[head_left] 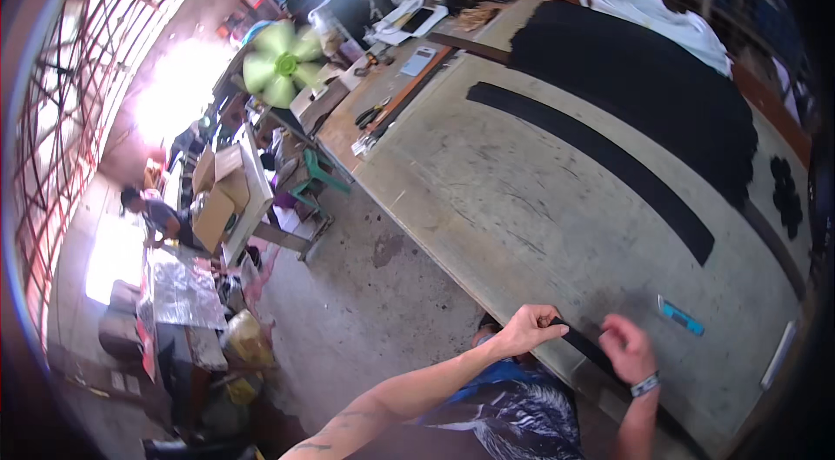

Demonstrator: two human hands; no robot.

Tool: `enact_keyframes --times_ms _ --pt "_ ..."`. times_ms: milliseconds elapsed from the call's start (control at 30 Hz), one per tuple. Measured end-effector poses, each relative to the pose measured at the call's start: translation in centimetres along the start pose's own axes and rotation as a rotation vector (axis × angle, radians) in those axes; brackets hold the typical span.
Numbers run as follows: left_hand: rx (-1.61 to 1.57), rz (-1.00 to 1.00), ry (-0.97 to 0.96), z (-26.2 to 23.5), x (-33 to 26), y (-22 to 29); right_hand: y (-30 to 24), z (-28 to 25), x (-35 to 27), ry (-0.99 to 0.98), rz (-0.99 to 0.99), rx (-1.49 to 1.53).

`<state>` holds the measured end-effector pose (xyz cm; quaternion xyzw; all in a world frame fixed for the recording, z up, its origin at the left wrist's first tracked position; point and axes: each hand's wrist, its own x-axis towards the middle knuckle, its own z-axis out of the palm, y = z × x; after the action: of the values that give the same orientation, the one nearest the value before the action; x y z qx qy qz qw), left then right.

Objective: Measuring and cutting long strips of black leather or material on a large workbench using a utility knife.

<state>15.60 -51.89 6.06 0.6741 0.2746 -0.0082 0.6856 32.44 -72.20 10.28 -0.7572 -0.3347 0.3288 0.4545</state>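
My left hand (pixel 528 330) is closed on the end of a narrow black strip (pixel 590 347) at the near edge of a large worn worktable (pixel 522 208). My right hand (pixel 628 349), with a band on its wrist, rests on the same strip a little further along, fingers curled over it. A longer black strip (pixel 600 156) lies diagonally across the table's middle. Beyond it spreads a big sheet of black material (pixel 644 77). A small blue flat tool (pixel 681 316) lies just right of my right hand.
White cloth (pixel 670 16) lies at the table's far end. Scissors (pixel 371 115), a long wooden ruler (pixel 409 93) and a calculator (pixel 417 62) sit along the left edge. A green fan (pixel 280 64), cardboard boxes (pixel 222 190) and a crouching person (pixel 156 216) are off to the left.
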Motion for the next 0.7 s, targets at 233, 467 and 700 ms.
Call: enact_keyframes --times_ms 233,467,700 --pt "-0.091 0.056 0.179 -12.2 2.5 -0.2 -0.6 6.8 2.9 -0.085 0.145 -0.141" --pt "0.266 0.103 0.625 -34.7 3.6 -1.7 -3.0 12.1 6.3 -0.018 0.375 0.097" --pt "0.56 0.136 1.072 -50.4 6.9 -3.5 -5.3 18.6 11.4 -0.051 0.313 -0.095"
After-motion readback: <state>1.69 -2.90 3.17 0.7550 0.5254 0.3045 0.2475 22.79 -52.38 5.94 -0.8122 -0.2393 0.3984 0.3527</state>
